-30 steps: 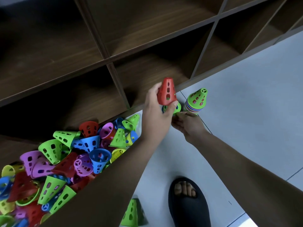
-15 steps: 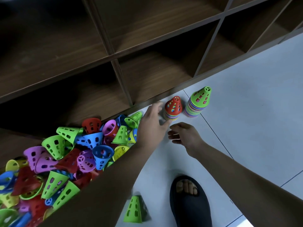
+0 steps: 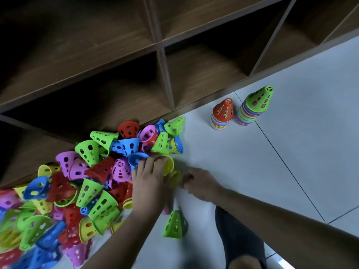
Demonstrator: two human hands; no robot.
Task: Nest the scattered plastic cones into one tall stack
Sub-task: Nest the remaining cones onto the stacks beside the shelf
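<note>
Grip of the left hand [image 3: 148, 181] wraps a yellow cone [image 3: 168, 165]; the right hand [image 3: 201, 184] is blurred, its grip unreadable. A hasty pull could scatter the pile [image 3: 91, 164].

Soft, even light on the pale grey tiled floor [image 3: 303, 136]. The dark brown wooden shelf compartments [image 3: 204, 78] sit in deep shadow. Motion blur smears the near-left heap of perforated plastic cones [image 3: 38, 230]. Straight lines bow at the frame edges.
</note>
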